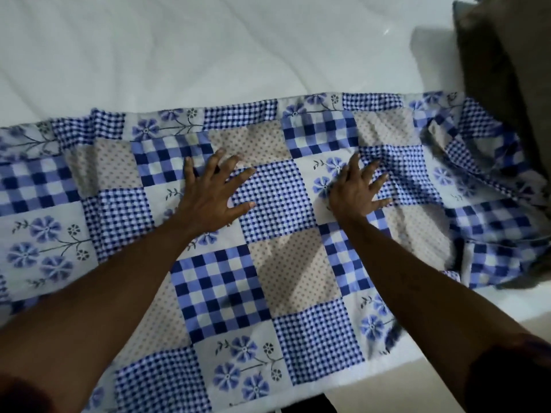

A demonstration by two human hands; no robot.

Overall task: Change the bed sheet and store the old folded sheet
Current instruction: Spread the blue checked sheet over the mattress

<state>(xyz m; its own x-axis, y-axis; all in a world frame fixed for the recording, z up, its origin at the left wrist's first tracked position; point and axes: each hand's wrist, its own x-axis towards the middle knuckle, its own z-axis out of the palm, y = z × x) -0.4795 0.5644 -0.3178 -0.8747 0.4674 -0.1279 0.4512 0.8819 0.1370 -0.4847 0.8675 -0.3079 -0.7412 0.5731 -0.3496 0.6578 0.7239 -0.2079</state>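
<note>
We see a blue patchwork sheet [268,263] laid in a band across the white bed [208,55], its right end rumpled against a dark pillow [501,70], left hand [208,192] pressed flat on it, fingers splayed, grip holding nothing, right hand [354,192] likewise flat beside a crease, grip slack

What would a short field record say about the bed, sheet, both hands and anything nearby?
surface: white bed surface, wrinkled
sheet: blue-and-white patchwork-print fabric sheet, lying in a band across the bed, right end rumpled
left hand: flat on the sheet, fingers spread
right hand: flat on the sheet, fingers spread
nearby: dark brown pillow, top right, by the rumpled end
</note>
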